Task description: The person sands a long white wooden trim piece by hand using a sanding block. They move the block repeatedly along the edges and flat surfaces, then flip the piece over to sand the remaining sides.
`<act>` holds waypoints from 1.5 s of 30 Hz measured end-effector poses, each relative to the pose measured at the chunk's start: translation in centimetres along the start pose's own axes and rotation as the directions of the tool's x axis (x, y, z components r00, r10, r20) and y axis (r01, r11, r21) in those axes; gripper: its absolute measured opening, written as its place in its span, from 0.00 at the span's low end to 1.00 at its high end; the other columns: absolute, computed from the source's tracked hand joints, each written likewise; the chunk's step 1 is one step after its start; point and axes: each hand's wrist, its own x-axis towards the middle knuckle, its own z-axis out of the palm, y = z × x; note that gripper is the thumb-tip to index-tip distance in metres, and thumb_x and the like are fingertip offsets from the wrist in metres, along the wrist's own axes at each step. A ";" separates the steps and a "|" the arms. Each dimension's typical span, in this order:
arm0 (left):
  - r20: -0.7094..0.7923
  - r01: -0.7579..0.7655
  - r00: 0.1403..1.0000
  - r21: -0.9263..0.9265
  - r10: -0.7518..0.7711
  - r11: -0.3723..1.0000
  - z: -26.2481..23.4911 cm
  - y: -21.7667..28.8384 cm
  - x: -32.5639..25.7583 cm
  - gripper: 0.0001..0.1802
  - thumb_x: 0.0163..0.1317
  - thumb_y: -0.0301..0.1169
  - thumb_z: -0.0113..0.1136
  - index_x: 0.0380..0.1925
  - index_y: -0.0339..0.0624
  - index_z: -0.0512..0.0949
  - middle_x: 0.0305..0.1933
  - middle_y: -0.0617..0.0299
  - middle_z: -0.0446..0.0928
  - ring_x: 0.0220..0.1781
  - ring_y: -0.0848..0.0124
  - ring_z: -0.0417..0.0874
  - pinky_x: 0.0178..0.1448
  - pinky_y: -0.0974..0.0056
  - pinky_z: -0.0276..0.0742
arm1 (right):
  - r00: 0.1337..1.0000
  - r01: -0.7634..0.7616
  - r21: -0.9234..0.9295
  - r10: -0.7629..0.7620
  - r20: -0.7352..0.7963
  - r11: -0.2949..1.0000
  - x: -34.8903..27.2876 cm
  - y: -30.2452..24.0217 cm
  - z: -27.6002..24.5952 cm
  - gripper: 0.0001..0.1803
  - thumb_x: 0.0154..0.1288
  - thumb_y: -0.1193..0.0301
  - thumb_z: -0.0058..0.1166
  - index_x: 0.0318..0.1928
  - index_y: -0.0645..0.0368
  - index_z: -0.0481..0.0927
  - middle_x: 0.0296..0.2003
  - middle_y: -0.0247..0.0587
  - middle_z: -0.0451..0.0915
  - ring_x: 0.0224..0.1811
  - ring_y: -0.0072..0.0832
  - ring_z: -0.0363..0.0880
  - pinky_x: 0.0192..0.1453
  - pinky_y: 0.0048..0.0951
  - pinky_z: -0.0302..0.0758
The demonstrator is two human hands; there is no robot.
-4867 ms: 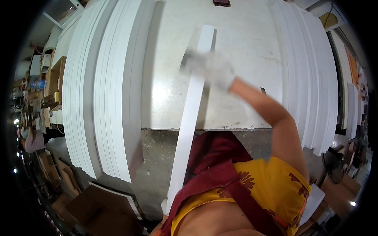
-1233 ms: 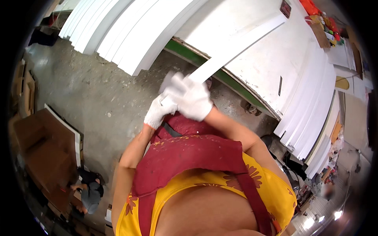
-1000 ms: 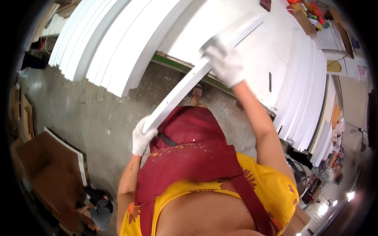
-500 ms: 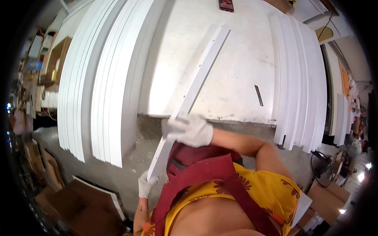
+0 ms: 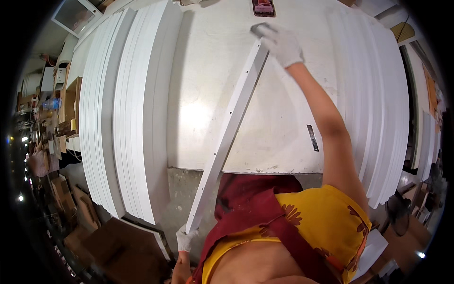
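Observation:
A long white strip [image 5: 230, 123] with several small dark holes along its face slants from low left up to the far middle of the table. At its near end, beyond the table edge, my left hand [image 5: 184, 240] in a white glove grips it. My gloved right hand [image 5: 285, 46] reaches to the strip's far end, slightly blurred. Its fingers are closed on a dark grey block [image 5: 259, 30], which looks like a sanding block, at the tip of the strip.
Stacked white boards [image 5: 135, 113] stand along the left side, and more white boards [image 5: 378, 113] along the right. On the white table [image 5: 283, 146] lie a dark flat blade-like strip [image 5: 312, 137] and, at the far edge, a phone [image 5: 263, 8]. Brown cardboard [image 5: 113, 246] sits low left.
My right hand has moved with the grey block from the strip's near half up to its far end. My left hand keeps its hold on the near end. The view has shifted slightly.

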 end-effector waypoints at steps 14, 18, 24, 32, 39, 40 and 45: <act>-0.072 0.006 0.997 0.544 0.039 0.839 3.1 -1.2 0.3 0.19 0.53 0.24 0.62 0.48 0.37 0.81 0.34 0.55 0.84 0.37 0.66 0.85 0.45 0.62 0.80 | 0.652 0.377 0.420 -0.558 0.513 0.826 -15.0 -13.9 -8.7 0.30 0.70 0.56 0.45 0.72 0.40 0.67 0.72 0.44 0.67 0.70 0.42 0.71 0.59 0.39 0.80; -0.031 0.031 0.999 0.196 -0.025 0.980 0.5 -7.0 1.4 0.23 0.53 0.26 0.67 0.52 0.38 0.80 0.39 0.56 0.85 0.42 0.66 0.85 0.51 0.63 0.79 | 0.950 0.226 -0.305 -0.141 0.279 0.925 -1.7 -0.8 -4.2 0.29 0.71 0.53 0.45 0.72 0.26 0.66 0.72 0.27 0.67 0.51 0.44 0.78 0.59 0.48 0.77; 0.418 0.086 0.899 0.131 -0.134 0.988 2.5 4.3 4.5 0.30 0.51 0.28 0.72 0.56 0.39 0.75 0.44 0.62 0.79 0.43 0.73 0.81 0.45 0.64 0.79 | 0.968 -0.203 0.262 0.153 0.200 0.943 1.5 6.9 0.3 0.27 0.66 0.44 0.48 0.65 0.25 0.76 0.68 0.26 0.72 0.58 0.47 0.77 0.63 0.48 0.74; -0.242 -0.063 0.933 0.619 0.267 0.783 9.9 5.0 3.4 0.23 0.46 0.33 0.72 0.42 0.40 0.75 0.37 0.47 0.80 0.39 0.50 0.84 0.45 0.53 0.79 | 0.988 0.035 -0.101 -0.019 0.154 0.994 -5.3 -3.7 -4.7 0.25 0.71 0.50 0.45 0.67 0.29 0.74 0.65 0.42 0.73 0.54 0.49 0.77 0.59 0.49 0.75; -0.378 0.060 0.899 0.607 0.222 0.793 12.3 4.1 4.0 0.20 0.44 0.32 0.67 0.36 0.36 0.72 0.35 0.40 0.78 0.41 0.37 0.80 0.44 0.43 0.75 | 0.747 0.486 0.656 -0.664 0.031 0.577 -25.4 -18.8 -10.6 0.25 0.74 0.53 0.38 0.70 0.33 0.67 0.61 0.45 0.75 0.55 0.41 0.79 0.42 0.39 0.84; -0.349 0.043 0.906 0.637 0.238 0.770 12.7 5.5 3.7 0.19 0.44 0.32 0.67 0.35 0.36 0.73 0.34 0.41 0.78 0.41 0.37 0.79 0.44 0.42 0.75 | 0.678 0.454 0.647 -0.709 0.196 0.613 -22.6 -18.0 -12.0 0.24 0.73 0.53 0.39 0.68 0.34 0.69 0.61 0.43 0.75 0.58 0.40 0.78 0.45 0.40 0.83; -0.367 -0.031 0.837 0.709 0.406 0.705 13.7 5.1 3.6 0.19 0.44 0.32 0.68 0.36 0.38 0.74 0.36 0.41 0.79 0.42 0.38 0.80 0.45 0.43 0.76 | 0.836 0.323 -0.030 -0.270 0.477 0.946 -9.8 -5.0 -5.8 0.29 0.73 0.56 0.40 0.73 0.26 0.63 0.70 0.32 0.68 0.62 0.39 0.76 0.53 0.53 0.80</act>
